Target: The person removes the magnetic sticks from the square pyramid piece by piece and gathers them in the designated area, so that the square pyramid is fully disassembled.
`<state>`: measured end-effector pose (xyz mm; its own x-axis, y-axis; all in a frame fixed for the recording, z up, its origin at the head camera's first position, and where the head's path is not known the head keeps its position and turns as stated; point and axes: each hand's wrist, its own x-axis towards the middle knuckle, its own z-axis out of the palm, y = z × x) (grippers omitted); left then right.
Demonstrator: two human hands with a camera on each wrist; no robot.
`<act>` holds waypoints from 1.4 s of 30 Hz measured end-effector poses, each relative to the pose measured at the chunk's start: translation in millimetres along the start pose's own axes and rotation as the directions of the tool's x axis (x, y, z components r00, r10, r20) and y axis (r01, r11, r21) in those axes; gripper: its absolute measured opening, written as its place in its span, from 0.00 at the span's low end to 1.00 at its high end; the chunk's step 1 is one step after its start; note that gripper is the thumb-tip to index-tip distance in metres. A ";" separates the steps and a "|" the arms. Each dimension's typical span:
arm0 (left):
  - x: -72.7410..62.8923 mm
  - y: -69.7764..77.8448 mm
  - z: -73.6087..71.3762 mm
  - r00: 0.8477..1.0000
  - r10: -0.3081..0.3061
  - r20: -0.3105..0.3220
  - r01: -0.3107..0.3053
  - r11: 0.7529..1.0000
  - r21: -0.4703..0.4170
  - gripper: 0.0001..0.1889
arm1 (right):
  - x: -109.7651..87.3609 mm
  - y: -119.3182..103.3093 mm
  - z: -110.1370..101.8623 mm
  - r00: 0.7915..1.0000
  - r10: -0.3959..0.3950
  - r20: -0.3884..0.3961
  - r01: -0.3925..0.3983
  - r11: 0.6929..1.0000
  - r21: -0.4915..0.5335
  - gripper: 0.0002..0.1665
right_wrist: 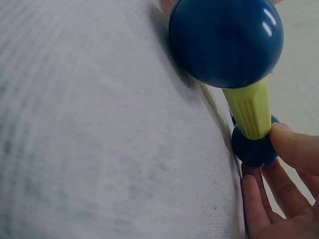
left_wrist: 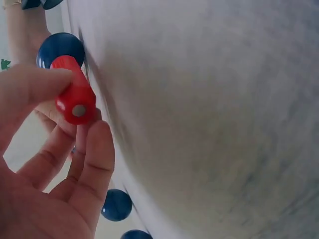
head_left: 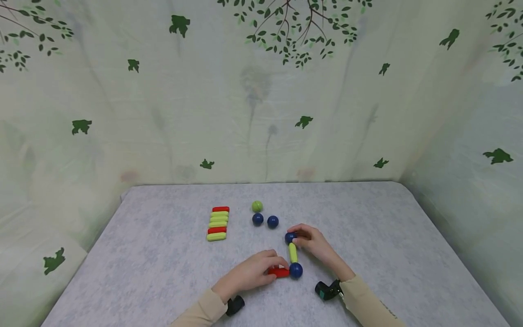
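Observation:
My left hand (head_left: pixel 261 271) pinches a red magnetic rod (head_left: pixel 279 272) between thumb and fingers. The rod's far end touches a blue ball (head_left: pixel 296 270); its near end, in the left wrist view, shows a round silvery disc. From that ball a yellow-green rod (head_left: pixel 293 253) runs to a second blue ball (head_left: pixel 290 238) farther back. My right hand (head_left: pixel 312 243) grips this second ball with thumb and fingers. The right wrist view shows the near blue ball (right_wrist: pixel 227 42) large, the yellow-green rod (right_wrist: pixel 251 112) behind it, and the held blue ball (right_wrist: pixel 254 149) beyond.
On the grey table (head_left: pixel 163 272), several red and yellow-green rods (head_left: pixel 218 224) lie stacked side by side at left. A green ball (head_left: pixel 257 206) sits behind two loose blue balls, one left (head_left: pixel 258 219) and one right (head_left: pixel 273 221). A leaf-patterned cloth (head_left: pixel 261 113) hangs behind.

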<state>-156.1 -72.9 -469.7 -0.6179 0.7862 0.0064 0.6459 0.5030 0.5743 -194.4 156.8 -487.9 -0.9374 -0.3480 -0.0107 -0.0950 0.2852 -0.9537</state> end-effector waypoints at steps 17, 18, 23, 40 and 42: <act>-45.6 -29.1 -33.7 0.934 -0.192 -0.301 0.180 0.981 -0.067 0.14 | -8.6 -24.1 0.1 1.000 0.001 0.008 -0.001 1.000 -0.005 0.15; -50.9 -33.9 -37.0 0.917 -0.216 -0.335 0.210 0.976 -0.054 0.14 | -10.1 -27.8 -0.2 1.000 0.001 0.010 -0.001 1.000 -0.006 0.16; -74.8 -58.3 -48.7 0.820 -0.350 -0.453 0.356 0.931 -0.075 0.15 | -12.3 -31.0 -0.6 1.000 -0.005 0.008 0.005 1.000 -0.006 0.16; -83.2 -80.1 -60.1 0.773 -0.400 -0.492 0.477 0.878 0.035 0.10 | -12.4 -31.1 -0.1 1.000 0.018 0.010 -0.018 1.000 -0.012 0.16; -82.6 -78.8 -59.0 0.769 -0.398 -0.500 0.484 0.873 0.050 0.11 | -11.8 -29.2 -0.5 1.000 0.009 0.013 -0.008 1.000 -0.007 0.16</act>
<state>-182.5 -198.6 -467.1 -0.9566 0.2250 0.1853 0.2870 0.8380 0.4641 -180.7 153.1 -459.7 -0.9339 -0.3568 -0.0226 -0.0895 0.2945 -0.9515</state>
